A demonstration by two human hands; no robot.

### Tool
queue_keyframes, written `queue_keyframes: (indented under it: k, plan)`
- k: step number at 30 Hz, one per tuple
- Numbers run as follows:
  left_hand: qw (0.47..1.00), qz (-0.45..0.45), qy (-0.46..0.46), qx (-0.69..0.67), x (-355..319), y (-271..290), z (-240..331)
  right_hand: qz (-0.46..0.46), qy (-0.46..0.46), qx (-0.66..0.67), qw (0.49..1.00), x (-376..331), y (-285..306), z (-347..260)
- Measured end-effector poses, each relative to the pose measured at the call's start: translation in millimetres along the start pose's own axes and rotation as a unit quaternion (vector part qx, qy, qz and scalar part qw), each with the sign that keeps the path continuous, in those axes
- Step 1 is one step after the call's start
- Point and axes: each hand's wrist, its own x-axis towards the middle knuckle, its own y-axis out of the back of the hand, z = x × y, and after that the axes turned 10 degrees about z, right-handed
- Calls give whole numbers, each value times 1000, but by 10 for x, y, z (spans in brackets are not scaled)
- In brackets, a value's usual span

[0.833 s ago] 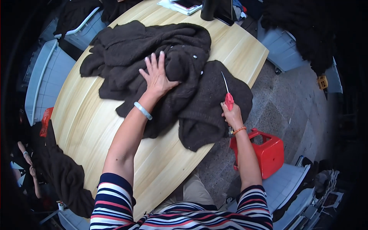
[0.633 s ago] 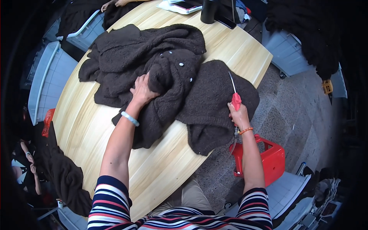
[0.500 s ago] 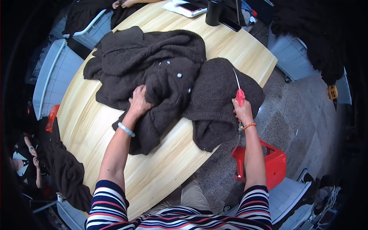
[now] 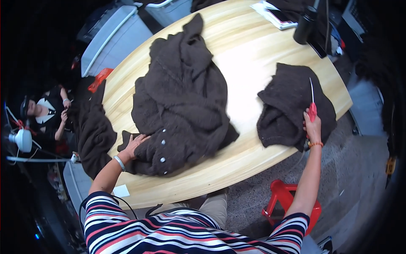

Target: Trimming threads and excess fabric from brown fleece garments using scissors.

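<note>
A dark brown fuzzy cardigan [image 4: 182, 93] with several shiny buttons lies bunched across the left and middle of the table [image 4: 243, 63]. My left hand [image 4: 134, 146] grips its near left edge, fingers partly sunk in the fabric. In my right hand [image 4: 313, 127] is a red-handled air blow gun [image 4: 312, 111], its thin metal nozzle pointing away from me. A thin hose trails below that hand. Beneath the blow gun a second dark brown knit piece [image 4: 281, 106] rests folded at the table's right edge, apart from the cardigan.
A black bottle [image 4: 305, 25] and a phone [image 4: 281, 17] stand at the far right. A red stool [image 4: 281, 199] is on the floor at right. Grey bins [image 4: 112, 40] line the far left. More dark fabric [image 4: 95, 135] hangs at left, near another person [image 4: 48, 112].
My left hand has drawn the cardigan left and toward me, turning it and parting it from the second piece. My right hand still holds the blow gun. The whole view has shifted.
</note>
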Motion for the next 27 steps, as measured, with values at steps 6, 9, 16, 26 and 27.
queue_keyframes:
  k: [6, 9, 16, 26, 27]
  plan:
    - [973, -87, 98, 191, -167, -148, -68, 72, 205, -49, 975, -117, 197, 246]
    - [938, -99, 140, 301, -246, -426, -550, 34, 221, -96, 970, -624, 130, -175]
    - [949, 288, -5, -127, 272, 1084, 1447, -114, 164, -173, 964, -1644, -149, -418]
    - [894, 312, -4, -322, 734, -220, 1570, -143, 186, -227, 945, -2779, -517, -965]
    - [864, 299, -43, -403, 587, -130, 1376, -140, 191, -254, 938, -2862, -530, -1019]
